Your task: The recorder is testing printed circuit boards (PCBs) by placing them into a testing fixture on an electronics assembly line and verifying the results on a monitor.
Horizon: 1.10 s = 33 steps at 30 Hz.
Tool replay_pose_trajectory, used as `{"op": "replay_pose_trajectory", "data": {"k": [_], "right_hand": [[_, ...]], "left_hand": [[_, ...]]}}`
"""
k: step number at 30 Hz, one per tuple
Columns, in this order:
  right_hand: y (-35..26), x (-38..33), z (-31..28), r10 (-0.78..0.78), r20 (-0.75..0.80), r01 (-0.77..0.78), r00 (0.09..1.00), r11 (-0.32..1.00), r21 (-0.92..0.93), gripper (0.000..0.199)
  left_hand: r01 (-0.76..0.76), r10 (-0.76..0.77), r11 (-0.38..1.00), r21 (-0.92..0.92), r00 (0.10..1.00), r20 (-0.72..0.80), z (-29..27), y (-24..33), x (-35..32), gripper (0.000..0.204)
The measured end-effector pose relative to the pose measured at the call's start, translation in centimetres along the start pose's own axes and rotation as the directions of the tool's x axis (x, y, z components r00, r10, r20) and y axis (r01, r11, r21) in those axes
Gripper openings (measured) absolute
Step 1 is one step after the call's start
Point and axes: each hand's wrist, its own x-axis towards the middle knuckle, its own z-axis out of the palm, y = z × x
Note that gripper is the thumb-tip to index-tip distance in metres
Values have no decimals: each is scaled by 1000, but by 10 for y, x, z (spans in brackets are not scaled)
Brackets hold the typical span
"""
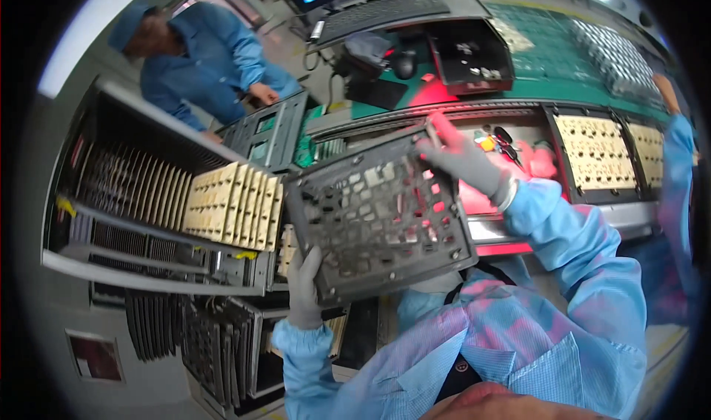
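Near the frame's centre, the gloved left hand is clasping the lower-left edge of a dark slotted plate while the right hand is gripping its upper-right corner. Handling is seemingly sitting midway: cream boards are standing racked at left, but this plate is not yet resting anywhere. The rack is crowding its left edge, a metal rail is bordering its right, and freer room is lying above the right-hand track.

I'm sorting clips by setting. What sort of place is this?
Likely an electronics assembly workshop: a rack holds a row of pale panels, a green work surface lies beyond, and the gloved left hand and right hand hold a dark framed plate.
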Motion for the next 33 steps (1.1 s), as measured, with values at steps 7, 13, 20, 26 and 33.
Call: {"op": "replay_pose_trajectory", "data": {"k": [7, 13, 20, 26, 33], "right_hand": [[69, 12, -87, 304, -51, -221, 951, 788, 575, 35], [104, 16, -101, 372, -54, -239, 927, 695, 679, 34], [109, 9, -107, 443, -76, -315, 893, 737, 598, 42], [84, 9, -109, 531, -135, -451, 836, 807, 383, 27], [67, -2, -122, 382, -329, -257, 863, 895, 365, 37]], "left_hand": [[267, -181, 943, -199, 913, 365, 68, -8, 125, 40], [295, -194, 936, -192, 886, 421, 95, -28, 154, 38], [316, -217, 935, -162, 870, 442, 103, -34, 156, 41], [-17, -77, 972, 234, 919, 387, 92, -39, 159, 50], [-103, 568, -259, 960, 788, 237, 15, 35, 129, 11]]}}
